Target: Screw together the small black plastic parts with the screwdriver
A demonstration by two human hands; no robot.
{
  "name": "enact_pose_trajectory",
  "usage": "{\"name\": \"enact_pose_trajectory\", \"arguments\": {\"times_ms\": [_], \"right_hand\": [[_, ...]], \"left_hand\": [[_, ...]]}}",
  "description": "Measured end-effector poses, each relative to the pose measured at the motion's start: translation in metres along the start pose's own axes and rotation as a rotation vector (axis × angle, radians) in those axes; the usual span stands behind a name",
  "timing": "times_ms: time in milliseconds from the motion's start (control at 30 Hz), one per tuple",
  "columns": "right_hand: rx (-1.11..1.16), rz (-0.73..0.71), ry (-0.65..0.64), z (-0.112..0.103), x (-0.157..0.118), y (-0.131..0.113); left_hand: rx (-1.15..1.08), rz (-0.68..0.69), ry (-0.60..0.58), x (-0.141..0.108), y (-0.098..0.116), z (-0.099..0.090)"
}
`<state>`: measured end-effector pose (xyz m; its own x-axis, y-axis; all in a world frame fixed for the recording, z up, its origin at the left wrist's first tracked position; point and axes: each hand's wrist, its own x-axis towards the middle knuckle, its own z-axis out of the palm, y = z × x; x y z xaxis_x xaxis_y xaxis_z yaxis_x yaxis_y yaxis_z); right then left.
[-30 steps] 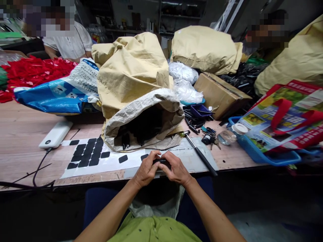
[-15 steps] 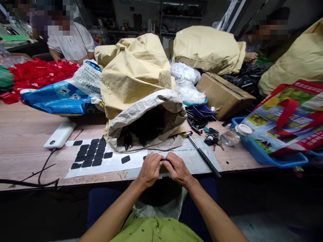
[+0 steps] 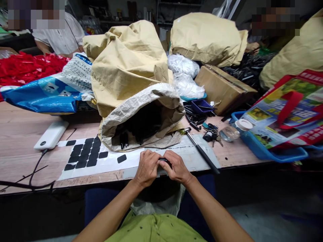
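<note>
Both my hands meet at the table's front edge around a small black rod-like piece (image 3: 163, 159), perhaps a pen part; most of it is hidden by the fingers. My left hand (image 3: 148, 168) is closed on its left end, and my right hand (image 3: 176, 167) pinches it from the right. Just beyond them lies an open woven sack (image 3: 111, 129) with dark pieces inside its mouth. A white sheet bearing black rounded squares (image 3: 85, 153) is to the left of my hands. To the right, a hammer (image 3: 202, 153) with a black handle rests on a grey board.
A white power bank (image 3: 51, 135) with a cable lies at left. A blue printed bag (image 3: 42, 99) and red pieces (image 3: 27, 69) are behind it. Keys (image 3: 213, 136), a cardboard box (image 3: 223, 89) and a blue basket (image 3: 267, 149) stand right. Two people sit across the table.
The view has shifted slightly, so the table's things sit a little further left and higher. My hands still hold the black piece, and more of it shows at the right hand.
</note>
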<state>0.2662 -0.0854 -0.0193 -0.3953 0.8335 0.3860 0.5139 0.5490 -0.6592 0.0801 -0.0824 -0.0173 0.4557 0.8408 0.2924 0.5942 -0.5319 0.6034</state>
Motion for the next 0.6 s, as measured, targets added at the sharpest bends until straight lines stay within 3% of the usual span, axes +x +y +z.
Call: {"name": "enact_pose_trajectory", "arguments": {"times_ms": [400, 600], "right_hand": [[0.046, 0.021, 0.008, -0.0028, -0.0012, -0.0025], [0.023, 0.013, -0.014, -0.0033, -0.0020, -0.0024]], "left_hand": [[-0.012, 0.016, 0.068, -0.0024, 0.0046, -0.0047], [0.033, 0.004, 0.048, -0.0013, 0.0053, -0.0040]]}}
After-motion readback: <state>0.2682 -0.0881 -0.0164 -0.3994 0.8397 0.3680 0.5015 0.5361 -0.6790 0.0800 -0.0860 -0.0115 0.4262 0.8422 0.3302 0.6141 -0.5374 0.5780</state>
